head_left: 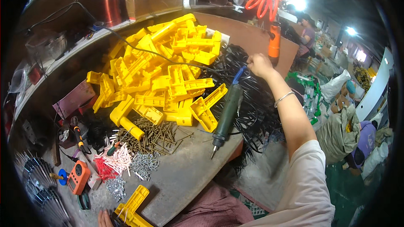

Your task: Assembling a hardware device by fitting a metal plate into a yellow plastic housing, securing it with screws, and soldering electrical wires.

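The green screwdriver [228, 111] is slanting bit-down by the surface's [185, 164] right edge, and the black strands [261, 122] could be snagging it if you are tugging its blue end [239, 75] sideways. Your right hand [260, 65] is reaching past that edge, forearm angled inward, fingers sitting narrow at the blue end, grip unclear. Your left hand [104, 218] is resting beside a yellow bracket [135, 199] toward the near edge, its hold impossible to tell.

Bare right hand [260, 64], fingers [251, 60] curled, sat upper right of centre, arm [293, 115] outstretched; bare left hand [104, 218] partly showed, bottom left.
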`<state>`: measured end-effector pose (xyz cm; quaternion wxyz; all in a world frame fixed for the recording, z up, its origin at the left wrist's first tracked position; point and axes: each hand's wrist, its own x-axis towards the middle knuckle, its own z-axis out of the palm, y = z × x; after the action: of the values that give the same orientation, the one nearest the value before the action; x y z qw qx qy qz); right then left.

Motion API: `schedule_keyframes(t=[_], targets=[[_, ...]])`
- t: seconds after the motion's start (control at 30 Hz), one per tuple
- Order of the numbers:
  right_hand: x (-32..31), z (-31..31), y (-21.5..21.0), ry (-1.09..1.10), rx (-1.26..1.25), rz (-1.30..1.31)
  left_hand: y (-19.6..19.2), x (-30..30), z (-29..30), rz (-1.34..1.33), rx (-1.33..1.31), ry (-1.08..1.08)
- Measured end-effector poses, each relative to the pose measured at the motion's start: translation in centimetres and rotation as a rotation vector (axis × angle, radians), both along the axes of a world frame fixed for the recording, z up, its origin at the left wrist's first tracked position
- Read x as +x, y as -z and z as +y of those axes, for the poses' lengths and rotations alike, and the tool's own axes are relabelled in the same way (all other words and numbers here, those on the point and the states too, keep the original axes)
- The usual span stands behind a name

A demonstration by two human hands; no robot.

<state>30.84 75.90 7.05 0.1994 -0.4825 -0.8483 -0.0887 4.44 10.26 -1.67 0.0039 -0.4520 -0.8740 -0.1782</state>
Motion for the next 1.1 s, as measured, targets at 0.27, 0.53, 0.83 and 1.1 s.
schedule_keyframes(t=[0.27,0.53,0.83,1.1], targets=[[0.9,-1.8,-2.6,-0.077,0.209,0.759,0.3,0.3,-1.7,0.248,0.253,-0.025],[-9.0,-29.8,-8.3,-0.888,-0.968,0.673,-3.6,4.5,5.0,-0.143,0.485,0.244],[-10.6,-33.7,-3.4,-1.054,-1.432,1.109,-0.9,6.2,6.9,-1.525,0.037,0.573],[-10.1,-32.9,6.6,-0.844,-0.224,0.415,0.2,6.3,7.6,-0.049,0.269,0.314]])
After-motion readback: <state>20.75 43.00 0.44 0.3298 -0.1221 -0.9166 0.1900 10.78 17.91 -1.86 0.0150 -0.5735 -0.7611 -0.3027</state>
